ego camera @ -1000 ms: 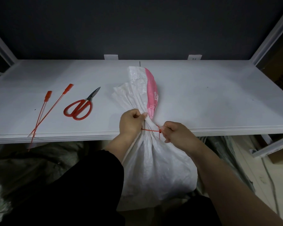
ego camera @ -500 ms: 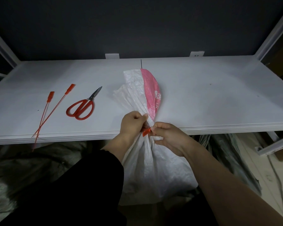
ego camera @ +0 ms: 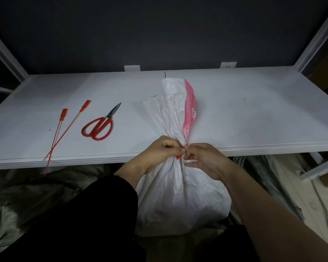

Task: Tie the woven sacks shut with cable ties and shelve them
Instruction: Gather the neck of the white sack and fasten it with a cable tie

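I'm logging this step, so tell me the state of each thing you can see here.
woven sack: neck bunched, top lying on the shelf.
cable tie: at the neck, mostly hidden; locked or not, cannot tell.
left hand: grips the sack's neck.
right hand: pinches the cable tie.
scissors: closed, lying flat.
spare cable ties: two, loose, crossing near the shelf edge.

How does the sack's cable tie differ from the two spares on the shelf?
The red cable tie on the white woven sack is pinched between the left hand and right hand; the two spare red cable ties lie untouched. It sits at the gathered neck; they lie straight, crossed, on the white shelf. All red.
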